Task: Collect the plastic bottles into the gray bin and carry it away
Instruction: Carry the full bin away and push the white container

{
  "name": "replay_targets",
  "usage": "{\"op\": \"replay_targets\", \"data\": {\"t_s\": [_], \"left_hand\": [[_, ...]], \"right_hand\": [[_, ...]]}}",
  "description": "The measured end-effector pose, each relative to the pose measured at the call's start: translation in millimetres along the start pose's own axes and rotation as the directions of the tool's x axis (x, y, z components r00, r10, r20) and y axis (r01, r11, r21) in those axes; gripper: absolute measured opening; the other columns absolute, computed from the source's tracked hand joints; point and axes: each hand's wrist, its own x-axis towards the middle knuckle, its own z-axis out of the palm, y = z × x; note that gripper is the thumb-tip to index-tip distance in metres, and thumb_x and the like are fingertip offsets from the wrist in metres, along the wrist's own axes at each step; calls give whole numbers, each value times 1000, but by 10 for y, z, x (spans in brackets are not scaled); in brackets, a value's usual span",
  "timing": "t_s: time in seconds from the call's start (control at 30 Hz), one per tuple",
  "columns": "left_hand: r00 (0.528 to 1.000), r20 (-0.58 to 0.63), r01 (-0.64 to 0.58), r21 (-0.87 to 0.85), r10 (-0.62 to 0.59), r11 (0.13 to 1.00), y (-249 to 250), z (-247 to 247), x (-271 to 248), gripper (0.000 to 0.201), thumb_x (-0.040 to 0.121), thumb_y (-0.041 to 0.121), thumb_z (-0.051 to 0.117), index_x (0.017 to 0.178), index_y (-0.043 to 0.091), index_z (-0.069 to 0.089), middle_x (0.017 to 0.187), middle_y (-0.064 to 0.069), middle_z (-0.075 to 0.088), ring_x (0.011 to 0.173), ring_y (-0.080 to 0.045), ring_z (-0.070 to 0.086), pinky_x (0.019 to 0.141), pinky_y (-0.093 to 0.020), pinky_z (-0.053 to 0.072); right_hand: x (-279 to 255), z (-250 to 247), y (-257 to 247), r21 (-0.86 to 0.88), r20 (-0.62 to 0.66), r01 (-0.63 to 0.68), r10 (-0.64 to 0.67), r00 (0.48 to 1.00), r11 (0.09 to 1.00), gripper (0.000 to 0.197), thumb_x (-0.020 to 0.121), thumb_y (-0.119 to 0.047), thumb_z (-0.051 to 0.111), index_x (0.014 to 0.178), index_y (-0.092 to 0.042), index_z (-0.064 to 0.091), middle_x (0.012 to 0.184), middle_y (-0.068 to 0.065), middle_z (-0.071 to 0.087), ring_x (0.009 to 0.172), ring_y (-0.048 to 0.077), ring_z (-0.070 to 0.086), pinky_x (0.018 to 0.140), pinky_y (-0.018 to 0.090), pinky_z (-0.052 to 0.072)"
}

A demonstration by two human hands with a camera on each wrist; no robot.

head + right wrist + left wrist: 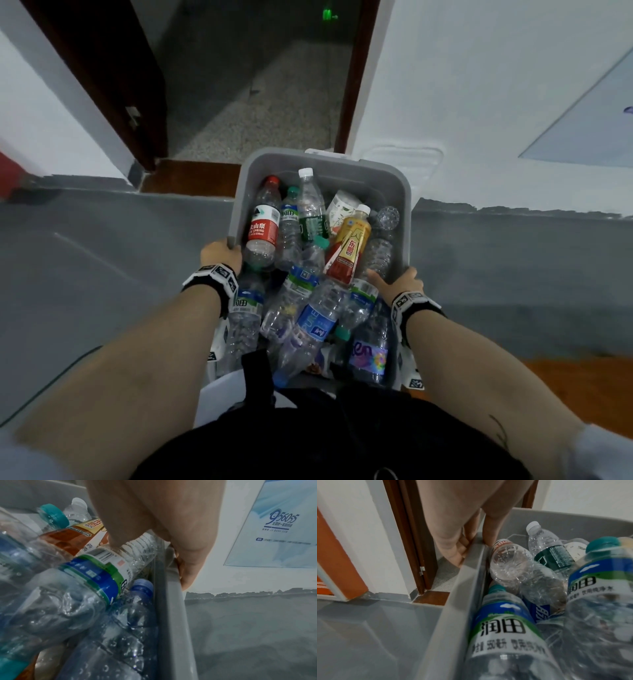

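While both forearms reach forward, the left hand [221, 255] and right hand [399, 282] each clasp a side rim of the gray bin [329, 164], thumbs inside beside the plastic bottles [310, 298].

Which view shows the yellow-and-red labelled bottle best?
Head view: the yellow-and-red labelled bottle shows whole, white cap to base, lying in the gray bin. Right wrist shows only part of its label behind the right hand. Left wrist barely shows it.
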Motion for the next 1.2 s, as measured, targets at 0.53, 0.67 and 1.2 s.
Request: {"op": "replay_targets", "data": {"t_s": [0.53,0.67,1.2], "left_hand": [[981,134,-142,-3,141,990,1886,40,1997,42,95,28,49,126,-1,50,130,-23,53,119,-38,51,98,-40,43],[975,153,-164,24,159,986,2398,346,2202,43,95,31,49,125,0,50,128,-23,54,119,-39,50,98,-42,44],[982,140,130,-7,-128,992,4118,2441,2176,43,100,27,39,127,-4,51,128,-26,52,118,-41,49,98,-43,40]], "right_hand": [[1442,-836,-1091,162,-217,-149,182,959,976,102,70,-70,65,141,-9,26,135,21,40,123,38,46,97,49,43],[1861,-1026,-951,217,-201,-195,239,950,957,102,70,-68,67,141,-8,26,137,22,39,125,39,45,100,50,41],[4378,-2550,-146,-96,39,-247,251,967,964,114,63,-69,71,143,-5,22,141,23,42,126,40,47,101,53,43]]}}
